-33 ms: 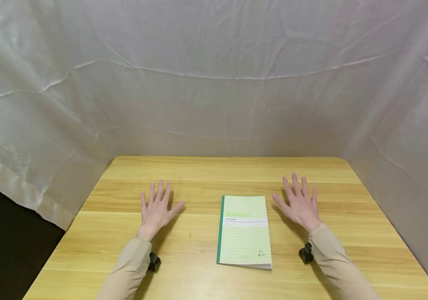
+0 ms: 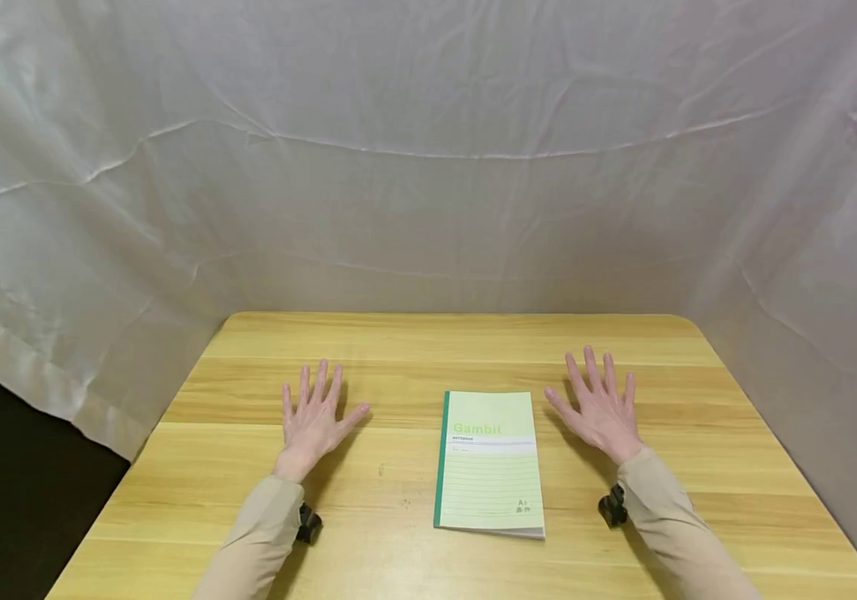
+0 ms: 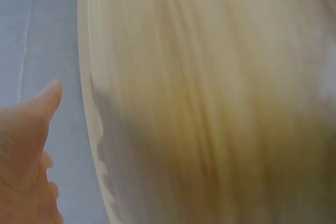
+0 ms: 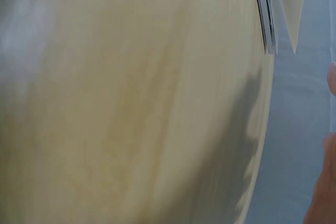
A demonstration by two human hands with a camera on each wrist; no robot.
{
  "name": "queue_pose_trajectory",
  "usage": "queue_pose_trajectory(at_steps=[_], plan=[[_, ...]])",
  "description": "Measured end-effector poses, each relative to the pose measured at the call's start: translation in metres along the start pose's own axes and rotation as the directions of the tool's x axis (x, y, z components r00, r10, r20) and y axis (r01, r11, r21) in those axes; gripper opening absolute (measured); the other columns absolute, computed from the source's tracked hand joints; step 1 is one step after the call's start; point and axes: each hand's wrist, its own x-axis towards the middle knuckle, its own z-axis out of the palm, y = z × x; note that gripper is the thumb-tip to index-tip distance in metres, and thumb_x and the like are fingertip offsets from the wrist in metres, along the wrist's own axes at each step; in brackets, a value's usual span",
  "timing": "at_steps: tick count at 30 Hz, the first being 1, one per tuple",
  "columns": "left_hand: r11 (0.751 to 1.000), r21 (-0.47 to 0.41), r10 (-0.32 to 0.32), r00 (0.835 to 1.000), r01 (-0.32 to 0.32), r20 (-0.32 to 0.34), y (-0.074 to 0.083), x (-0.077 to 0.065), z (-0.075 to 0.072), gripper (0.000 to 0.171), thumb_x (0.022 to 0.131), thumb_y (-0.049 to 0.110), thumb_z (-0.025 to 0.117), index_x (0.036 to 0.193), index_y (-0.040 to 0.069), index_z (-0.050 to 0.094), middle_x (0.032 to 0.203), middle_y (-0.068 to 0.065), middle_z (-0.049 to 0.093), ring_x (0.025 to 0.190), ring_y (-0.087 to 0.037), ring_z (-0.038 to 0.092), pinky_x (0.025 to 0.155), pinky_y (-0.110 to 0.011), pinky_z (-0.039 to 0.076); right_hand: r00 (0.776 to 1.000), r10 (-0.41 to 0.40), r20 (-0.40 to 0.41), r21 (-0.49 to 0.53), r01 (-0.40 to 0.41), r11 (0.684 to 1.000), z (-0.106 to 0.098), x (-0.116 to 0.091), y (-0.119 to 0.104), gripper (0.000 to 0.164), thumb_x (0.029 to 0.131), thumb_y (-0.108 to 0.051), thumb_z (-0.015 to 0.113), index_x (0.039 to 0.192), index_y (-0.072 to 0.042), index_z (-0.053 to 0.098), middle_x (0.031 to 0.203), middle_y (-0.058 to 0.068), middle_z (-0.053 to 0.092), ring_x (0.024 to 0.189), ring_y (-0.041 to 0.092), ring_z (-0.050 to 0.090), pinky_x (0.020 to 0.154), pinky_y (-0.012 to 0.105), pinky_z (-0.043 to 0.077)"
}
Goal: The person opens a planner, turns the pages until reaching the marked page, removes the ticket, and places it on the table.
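A pale-green, rectangular paper notebook (image 2: pixel 491 483) lies untouched on the yellow wooden counter (image 2: pixel 383 558) between the left hand (image 2: pixel 312 427) and right hand (image 2: pixel 603 418), apparently hovering, fingers (image 2: pixel 593 372) spread and empty, so handling looks not yet begun.

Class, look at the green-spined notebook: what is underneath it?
The notebook lies on the wooden table, whose surface shows all around it. The patch directly beneath is covered, so whether anything thin lies there cannot be seen.

Downward head view, wrist closeups, shared table (image 2: pixel 398 442)
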Motion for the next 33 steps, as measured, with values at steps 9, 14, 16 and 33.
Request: queue_pose_trajectory(at_steps=[9,14,16,33], plan=[[1.000,-0.003,0.010,1.000,-0.010,0.000,0.004,-0.001,0.000,0.091,0.096,0.066,0.050,0.163,0.015,0.015,0.171,-0.011,-0.001,0.158,-0.041,-0.004,0.124,-0.066,-0.008,1.000,-0.021,0.011,0.021,0.020,1.000,0.000,0.000,-0.004,0.085,0.100,-0.065,0.036,0.163,-0.016,0.009,0.171,0.017,-0.005,0.156,0.044,-0.014,0.118,0.072,-0.018],[0.999,-0.009,0.031,0.999,-0.031,0.024,0.012,-0.001,0.000,0.090,0.096,0.065,0.050,0.163,0.015,0.015,0.171,-0.010,-0.002,0.158,-0.040,-0.006,0.125,-0.066,-0.009,0.997,-0.064,0.035,0.011,0.064,0.998,0.003,0.001,-0.007,0.082,0.101,-0.063,0.039,0.163,-0.016,0.013,0.171,0.017,-0.002,0.156,0.045,-0.010,0.118,0.074,-0.013],[0.999,-0.019,0.049,0.998,-0.048,0.037,0.017,-0.001,0.001,0.090,0.096,0.064,0.051,0.163,0.014,0.015,0.171,-0.010,-0.001,0.158,-0.040,-0.007,0.125,-0.066,-0.009,0.995,-0.088,0.051,0.020,0.087,0.996,0.005,0.001,-0.008,0.082,0.100,-0.062,0.041,0.163,-0.015,0.016,0.171,0.017,0.001,0.156,0.045,-0.008,0.118,0.075,-0.011],[0.925,-0.202,0.360,0.910,-0.321,0.204,0.078,0.012,0.011,0.091,0.098,0.058,0.054,0.162,0.010,0.012,0.171,-0.013,0.007,0.158,-0.040,0.002,0.127,-0.063,-0.001,0.945,-0.314,0.093,0.135,0.300,0.944,0.012,0.014,-0.030,0.079,0.094,-0.056,0.062,0.150,-0.003,0.044,0.153,0.024,0.044,0.142,0.050,0.031,0.120,0.073,0.006]])
